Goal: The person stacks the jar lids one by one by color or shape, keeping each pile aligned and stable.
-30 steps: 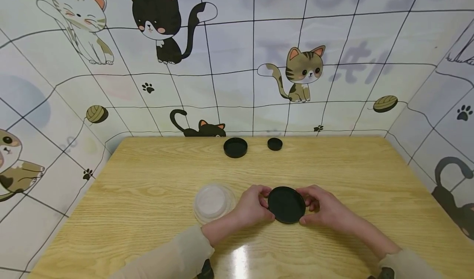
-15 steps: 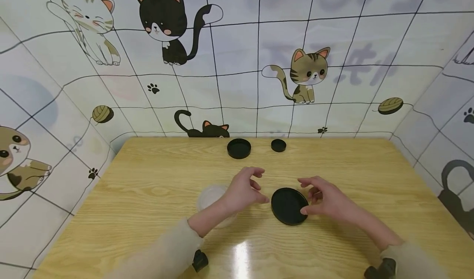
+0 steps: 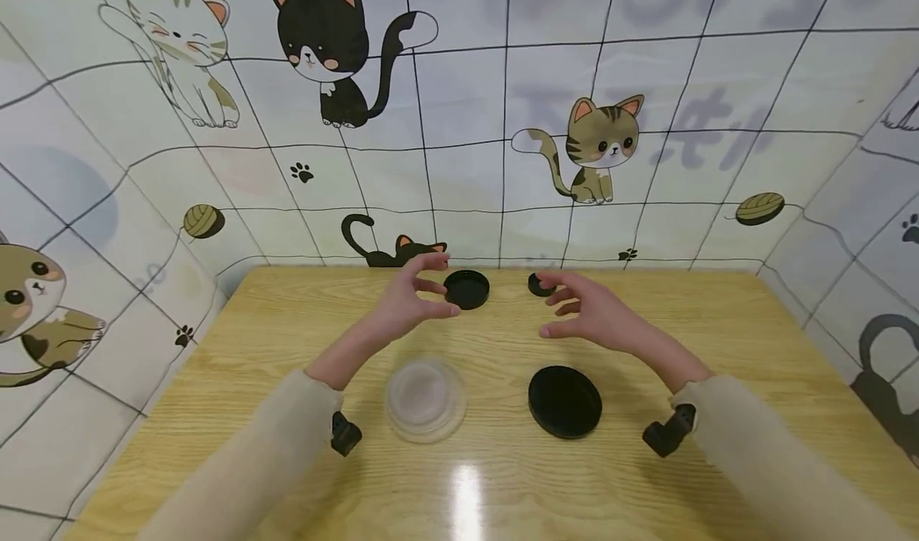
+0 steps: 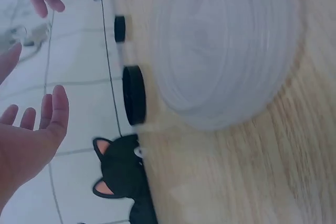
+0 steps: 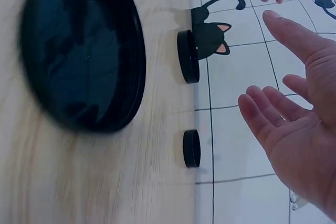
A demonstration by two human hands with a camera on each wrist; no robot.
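My left hand hovers over the table just left of a medium shallow round black dish, thumb and fingers spread, holding nothing. On the other side, my right hand reaches beside a small round black dish, partly covering it in the head view; its fingers are loosely bent and hold nothing. A large round black dish lies nearer me, below the right hand. Left of it sits a translucent round plastic piece, apparently several stacked rims. The right wrist view shows the large dish's raised rim.
The wooden table ends at the back against a white cat-patterned wall covering, with more of it at both sides. Both sleeves carry a small black wrist camera. Glare lies near the front of the table.
Both hands have let go of the large black dish, left it on the table, and moved forward. The left hand went up-left toward the medium dish, the right toward the small one.
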